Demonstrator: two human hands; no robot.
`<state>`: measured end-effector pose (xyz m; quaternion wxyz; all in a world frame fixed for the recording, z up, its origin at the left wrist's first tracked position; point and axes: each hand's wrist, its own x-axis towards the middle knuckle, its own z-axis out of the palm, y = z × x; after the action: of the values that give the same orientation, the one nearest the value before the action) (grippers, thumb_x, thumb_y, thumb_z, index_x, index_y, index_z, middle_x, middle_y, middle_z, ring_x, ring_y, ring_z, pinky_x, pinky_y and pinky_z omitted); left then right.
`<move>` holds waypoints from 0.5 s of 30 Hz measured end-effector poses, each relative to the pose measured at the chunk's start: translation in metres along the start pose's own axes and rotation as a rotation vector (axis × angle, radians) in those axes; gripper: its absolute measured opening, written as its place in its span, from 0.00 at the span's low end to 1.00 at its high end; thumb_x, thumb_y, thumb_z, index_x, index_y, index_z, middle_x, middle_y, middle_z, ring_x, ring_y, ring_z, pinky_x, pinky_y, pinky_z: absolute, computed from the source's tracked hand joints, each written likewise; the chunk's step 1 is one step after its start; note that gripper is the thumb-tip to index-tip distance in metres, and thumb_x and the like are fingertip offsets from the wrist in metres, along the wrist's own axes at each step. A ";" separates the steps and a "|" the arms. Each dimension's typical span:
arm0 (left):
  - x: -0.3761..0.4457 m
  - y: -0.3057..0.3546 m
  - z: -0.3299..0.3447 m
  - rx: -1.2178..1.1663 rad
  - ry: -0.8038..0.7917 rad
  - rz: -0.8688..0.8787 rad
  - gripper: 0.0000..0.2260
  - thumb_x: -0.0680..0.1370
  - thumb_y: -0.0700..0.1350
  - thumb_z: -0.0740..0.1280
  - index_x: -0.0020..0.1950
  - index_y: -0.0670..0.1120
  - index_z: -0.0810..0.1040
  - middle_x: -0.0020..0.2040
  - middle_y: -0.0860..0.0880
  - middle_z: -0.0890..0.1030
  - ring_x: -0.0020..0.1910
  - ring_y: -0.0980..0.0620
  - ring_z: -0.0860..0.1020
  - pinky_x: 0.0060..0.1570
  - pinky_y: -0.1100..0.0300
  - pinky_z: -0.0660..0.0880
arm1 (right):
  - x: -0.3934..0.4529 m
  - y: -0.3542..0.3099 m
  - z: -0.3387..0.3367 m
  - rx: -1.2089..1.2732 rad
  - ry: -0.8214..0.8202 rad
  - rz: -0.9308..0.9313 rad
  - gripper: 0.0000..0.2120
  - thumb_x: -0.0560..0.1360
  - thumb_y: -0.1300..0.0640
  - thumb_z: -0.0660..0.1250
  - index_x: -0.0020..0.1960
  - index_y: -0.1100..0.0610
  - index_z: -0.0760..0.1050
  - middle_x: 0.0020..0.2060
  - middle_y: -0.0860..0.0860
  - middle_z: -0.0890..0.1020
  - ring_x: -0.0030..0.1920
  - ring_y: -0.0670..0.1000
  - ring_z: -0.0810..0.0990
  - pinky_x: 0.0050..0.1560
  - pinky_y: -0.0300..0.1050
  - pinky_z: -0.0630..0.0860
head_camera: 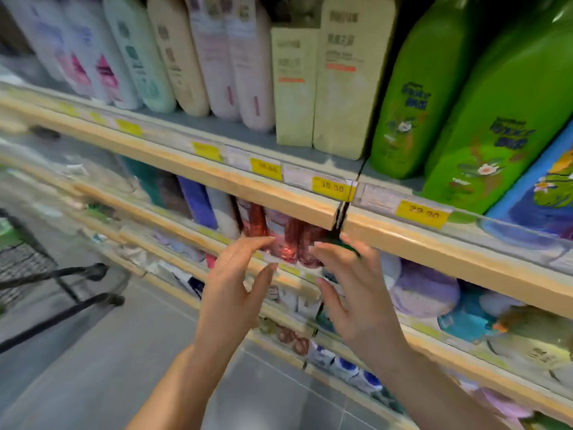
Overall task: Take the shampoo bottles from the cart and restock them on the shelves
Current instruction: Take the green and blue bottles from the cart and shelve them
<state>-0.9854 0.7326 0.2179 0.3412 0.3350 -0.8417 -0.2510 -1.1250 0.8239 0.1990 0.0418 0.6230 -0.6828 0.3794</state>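
— Evidently the shelves (173, 156) are being faced square on; the upper tier is being filled by large green bottles (412, 97) at the right, cream cartons (338, 82) in the middle and pale bottles (155, 54) running off to the left; is the cart being kept within reach?

— It is being left at the left edge; only the dark frame of the cart (52, 274) is being shown, and whatever stock remains in it is being hidden from view; no bottle is being carried at this moment.

— Where are the task's bottles being seen, then?

— A cluster of red shampoo bottles (288, 240) is being stood upright on the second tier, tucked under the wooden lip just behind the fingertips.

— And the hands?

— Nothing is being gripped; the left hand (235, 283) is being held with fingers spread and relaxed, just short of the red bottles; the right hand (350, 293) is being held likewise, fingers loose, beside the same cluster; whether any fingertip is touching a bottle cannot be told through the blur.

— How is the step judged best done?

— The row is probably being squared up; bottles are best being nudged back together from both sides, labels being kept forward, so that none is being tipped off the lip; the yellow price tags (331, 188) are best being left undisturbed.
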 end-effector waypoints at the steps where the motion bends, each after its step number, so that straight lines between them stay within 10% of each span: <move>1: -0.007 -0.010 -0.009 0.012 0.003 -0.044 0.14 0.72 0.47 0.64 0.57 0.46 0.76 0.51 0.60 0.72 0.53 0.63 0.70 0.50 0.77 0.66 | 0.000 -0.009 0.010 0.006 -0.039 -0.011 0.14 0.78 0.51 0.51 0.62 0.52 0.66 0.57 0.47 0.74 0.62 0.53 0.64 0.64 0.43 0.59; 9: -0.079 -0.134 -0.124 0.160 -0.009 -0.292 0.16 0.70 0.43 0.63 0.56 0.42 0.77 0.53 0.46 0.79 0.53 0.56 0.70 0.49 0.73 0.59 | 0.009 -0.107 0.120 0.109 -0.393 0.272 0.18 0.77 0.55 0.60 0.67 0.53 0.67 0.64 0.50 0.73 0.67 0.50 0.66 0.65 0.44 0.62; 15: -0.152 -0.227 -0.243 0.249 0.058 -0.554 0.14 0.75 0.41 0.66 0.60 0.44 0.74 0.60 0.47 0.77 0.61 0.47 0.73 0.54 0.67 0.61 | 0.025 -0.206 0.222 0.273 -0.509 0.359 0.16 0.73 0.65 0.66 0.60 0.61 0.73 0.47 0.51 0.78 0.48 0.52 0.77 0.48 0.34 0.68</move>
<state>-0.6333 0.6491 0.1641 0.2403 0.5979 -0.7325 -0.2197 -0.8561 0.6898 0.1513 -0.2813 0.5676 -0.7128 0.3011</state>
